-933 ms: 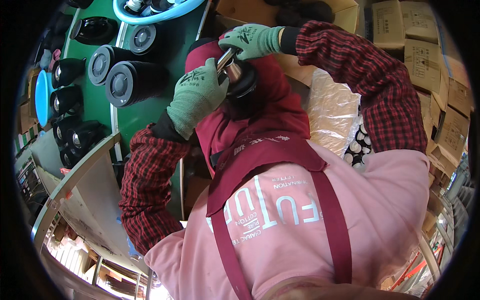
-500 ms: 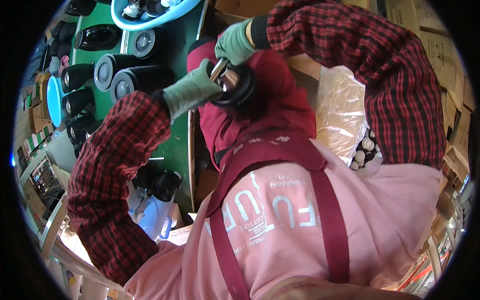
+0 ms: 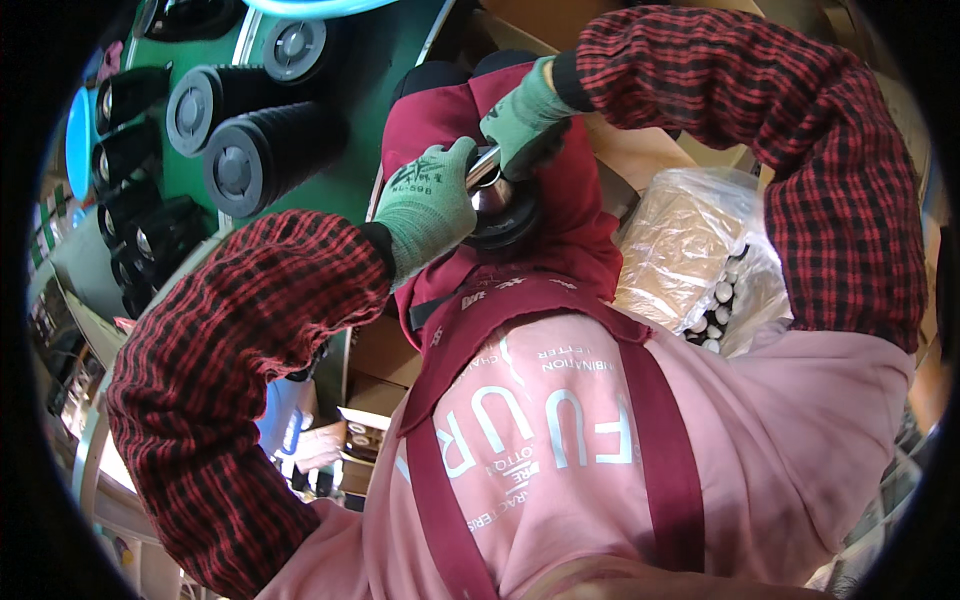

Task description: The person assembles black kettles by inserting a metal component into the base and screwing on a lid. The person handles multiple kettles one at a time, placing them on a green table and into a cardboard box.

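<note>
A black round part (image 3: 508, 222) with a shiny metal middle rests over my lap, between my two gloved hands. My left hand (image 3: 432, 205), in a green knit glove, is closed on its left side, fingers at a shiny metal bar (image 3: 483, 167) on top. From the far right my right hand (image 3: 525, 118), gloved the same way, is closed at the bar's other end. The gloves hide much of the bar, and the exact kind of the black part cannot be told.
On the green table (image 3: 385, 75) at the left lie several ribbed black cylinders (image 3: 238, 165) and glossy black housings (image 3: 132, 95). A blue basin (image 3: 320, 5) stands at the far edge. To my right, clear plastic film (image 3: 690, 225) covers a carton beside several small white-topped pieces (image 3: 722, 300).
Both hands and the black part have shifted right and a little nearer in the picture. The surroundings have shifted too, with the view turned. The hands keep their hold.
</note>
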Available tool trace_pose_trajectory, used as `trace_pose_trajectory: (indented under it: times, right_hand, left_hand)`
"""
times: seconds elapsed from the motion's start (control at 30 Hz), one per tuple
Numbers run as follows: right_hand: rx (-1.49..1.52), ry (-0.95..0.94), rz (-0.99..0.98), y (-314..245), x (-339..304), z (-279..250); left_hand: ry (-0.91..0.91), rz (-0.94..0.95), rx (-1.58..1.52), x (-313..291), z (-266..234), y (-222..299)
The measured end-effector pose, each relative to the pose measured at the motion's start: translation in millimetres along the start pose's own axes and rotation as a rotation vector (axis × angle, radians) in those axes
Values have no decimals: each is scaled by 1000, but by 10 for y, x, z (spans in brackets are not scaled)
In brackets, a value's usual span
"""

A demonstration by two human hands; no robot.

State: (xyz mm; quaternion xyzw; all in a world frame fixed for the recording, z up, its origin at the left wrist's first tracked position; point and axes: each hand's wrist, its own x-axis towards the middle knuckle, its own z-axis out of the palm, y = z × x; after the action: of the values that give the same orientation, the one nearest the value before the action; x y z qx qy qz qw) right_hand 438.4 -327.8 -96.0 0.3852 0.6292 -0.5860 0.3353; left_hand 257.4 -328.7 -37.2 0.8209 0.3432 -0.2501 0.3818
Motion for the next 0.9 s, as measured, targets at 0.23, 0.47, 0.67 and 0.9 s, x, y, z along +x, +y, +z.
trace_pose_trajectory:
  times: [0.23,0.47,0.67,0.9]
  right_hand:
    - [152,87,-129,68,17,95]
    - [306,206,-237,17,-71,350]
    - [878,211,78,-225,-238,640]
    - [1322,243,297,-530,-546,729]
  left_hand:
    - [-68,116,-28,50,-25,-224]
    - [-205,284,139,170,-107,-319]
    - [-220,652,312,529,-104,-447]
    - [-121,975,521,879,-86,-410]
